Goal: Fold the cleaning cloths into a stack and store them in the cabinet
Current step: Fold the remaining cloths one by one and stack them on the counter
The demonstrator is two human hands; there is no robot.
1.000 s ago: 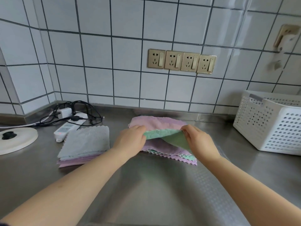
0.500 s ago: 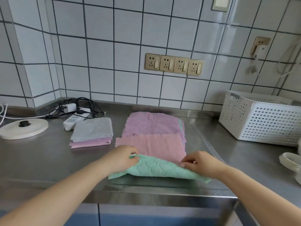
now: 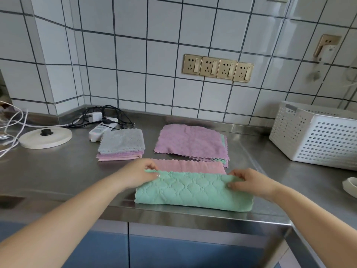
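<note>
Bare counter [image 3: 48,171] left; basket [image 3: 316,140] blocks the right.

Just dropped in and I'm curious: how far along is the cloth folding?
Done: a small folded stack, grey on top, sits on the counter. In hand: the left hand and right hand pinch a green cloth, folded in half. Left: the pink cloth, the unfolded pile, then storing everything.

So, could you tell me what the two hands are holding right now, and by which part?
Both hold the green cloth by its far edge: the left hand pinches the left corner, the right hand the right corner.
</note>
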